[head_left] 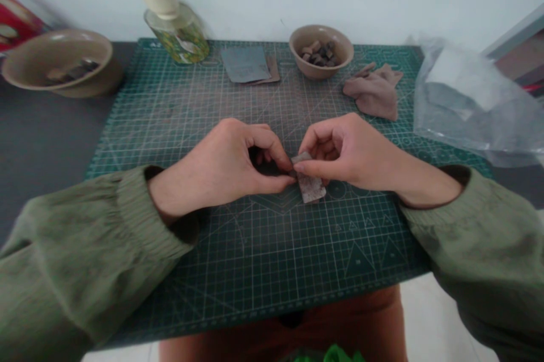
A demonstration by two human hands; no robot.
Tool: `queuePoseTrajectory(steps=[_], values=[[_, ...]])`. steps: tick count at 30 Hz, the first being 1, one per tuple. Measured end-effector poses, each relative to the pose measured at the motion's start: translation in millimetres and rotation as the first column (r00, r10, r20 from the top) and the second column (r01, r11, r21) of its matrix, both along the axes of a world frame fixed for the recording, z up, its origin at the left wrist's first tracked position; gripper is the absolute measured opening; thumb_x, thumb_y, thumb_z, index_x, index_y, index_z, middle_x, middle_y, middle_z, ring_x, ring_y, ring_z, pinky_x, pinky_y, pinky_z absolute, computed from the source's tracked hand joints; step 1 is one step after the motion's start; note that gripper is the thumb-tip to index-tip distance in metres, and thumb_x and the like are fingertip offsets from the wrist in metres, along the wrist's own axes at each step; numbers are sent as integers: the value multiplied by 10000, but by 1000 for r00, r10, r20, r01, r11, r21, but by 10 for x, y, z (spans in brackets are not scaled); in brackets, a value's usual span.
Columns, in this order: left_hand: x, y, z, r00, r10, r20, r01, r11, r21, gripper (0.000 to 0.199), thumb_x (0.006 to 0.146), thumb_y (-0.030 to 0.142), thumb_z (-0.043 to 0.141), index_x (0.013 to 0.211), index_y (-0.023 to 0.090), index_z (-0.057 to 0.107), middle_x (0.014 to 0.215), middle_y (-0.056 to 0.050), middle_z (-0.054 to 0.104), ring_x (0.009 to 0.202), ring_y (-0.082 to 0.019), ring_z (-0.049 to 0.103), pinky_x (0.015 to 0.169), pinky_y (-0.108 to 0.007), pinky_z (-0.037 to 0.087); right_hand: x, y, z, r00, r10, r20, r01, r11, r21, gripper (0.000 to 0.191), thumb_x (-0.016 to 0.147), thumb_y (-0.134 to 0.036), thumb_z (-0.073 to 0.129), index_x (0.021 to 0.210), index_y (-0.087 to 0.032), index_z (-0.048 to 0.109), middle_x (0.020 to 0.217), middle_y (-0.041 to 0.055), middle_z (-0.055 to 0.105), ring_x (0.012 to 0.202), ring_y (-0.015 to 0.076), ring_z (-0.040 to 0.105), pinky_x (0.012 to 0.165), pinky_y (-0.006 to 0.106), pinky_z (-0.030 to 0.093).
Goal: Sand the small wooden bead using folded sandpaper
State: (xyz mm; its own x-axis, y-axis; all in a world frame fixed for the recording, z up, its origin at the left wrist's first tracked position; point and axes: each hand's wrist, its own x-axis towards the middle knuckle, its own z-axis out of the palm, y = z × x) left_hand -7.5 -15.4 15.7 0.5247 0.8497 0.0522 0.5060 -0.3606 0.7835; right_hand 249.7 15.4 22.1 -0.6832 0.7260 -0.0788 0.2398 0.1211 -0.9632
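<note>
Above the middle of the green cutting mat (238, 248), both hands meet at the fingertips. My right hand (348, 149) is closed, pinching a small folded strip of sandpaper (311, 186) between thumb and fingers. The strip looks greyish-brown and speckled, and its lower end hangs toward me. My left hand (238, 161) is closed in a pinch, its thumb and index fingertips touching the strip's left edge. What lies between those left fingertips is small, dark and mostly hidden.
At the back stand a bowl (321, 70) of small dark and brown chunks, sandpaper sheets (246, 65) and a reed diffuser (176, 30). A crumpled brown cloth (376, 93) and a clear plastic bag (476, 101) lie right. Another bowl (100, 76) holding pieces is far left.
</note>
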Motion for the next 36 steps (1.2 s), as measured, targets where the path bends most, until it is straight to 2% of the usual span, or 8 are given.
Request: queuePoseTrajectory(steps=[5, 11, 16, 23, 30, 33, 36], values=[[-5, 4, 9, 1000, -8, -6, 8, 1000, 6, 104, 879, 343, 902, 908, 245, 883, 892, 6, 824, 774, -144, 700, 697, -292, 491, 8, 3, -38, 999, -15, -31, 14, 1000, -26, 218, 842, -166, 976, 890, -164, 763, 713, -11, 811, 597, 138, 741, 536, 219, 564], [5, 4, 12, 1000, -4, -3, 4, 1000, 7, 91, 876, 327, 903, 896, 242, 879, 888, 11, 822, 784, -140, 701, 696, -284, 494, 19, 2, -26, 999, 34, 13, -34, 998, 44, 179, 892, -227, 957, 915, -160, 793, 745, 2, 817, 624, 140, 741, 544, 229, 550], [5, 0, 9, 1000, 0, -8, 0, 1000, 7, 98, 873, 335, 898, 895, 242, 877, 887, 11, 823, 784, -139, 701, 709, -282, 497, 2, -7, -24, 999, -22, -44, 23, 999, 41, 233, 846, -205, 991, 884, -164, 765, 701, -17, 783, 598, 134, 714, 540, 231, 538], [-2, 5, 13, 1000, 8, -26, -7, 1000, 10, 116, 870, 375, 899, 879, 264, 867, 872, 24, 822, 764, -138, 694, 705, -274, 488, 33, -11, -20, 1000, 20, 4, -21, 998, 64, 210, 884, -231, 979, 913, -166, 780, 742, -1, 808, 647, 143, 742, 576, 237, 544], [-10, 1, 2, 999, 24, -36, -23, 1000, 21, 149, 861, 421, 906, 877, 277, 870, 854, 38, 828, 749, -144, 699, 697, -268, 488, 14, -16, -20, 1000, 7, 25, -10, 996, 93, 161, 937, -249, 934, 922, -187, 786, 776, 8, 824, 671, 151, 753, 601, 264, 562], [-8, -1, 4, 999, 21, -26, -20, 1000, 14, 149, 864, 421, 907, 879, 276, 875, 849, 40, 828, 744, -144, 694, 700, -270, 488, 12, -30, -7, 999, -32, 25, 30, 995, 96, 180, 917, -247, 955, 916, -201, 781, 777, 2, 817, 671, 154, 743, 599, 272, 554], [-6, -2, 4, 1000, 21, -21, -20, 1000, 23, 139, 861, 410, 916, 871, 279, 872, 839, 47, 821, 728, -137, 688, 689, -269, 485, 16, -40, 3, 999, -16, 37, 12, 996, 91, 190, 913, -260, 965, 908, -207, 783, 778, 9, 819, 681, 166, 747, 608, 284, 556]])
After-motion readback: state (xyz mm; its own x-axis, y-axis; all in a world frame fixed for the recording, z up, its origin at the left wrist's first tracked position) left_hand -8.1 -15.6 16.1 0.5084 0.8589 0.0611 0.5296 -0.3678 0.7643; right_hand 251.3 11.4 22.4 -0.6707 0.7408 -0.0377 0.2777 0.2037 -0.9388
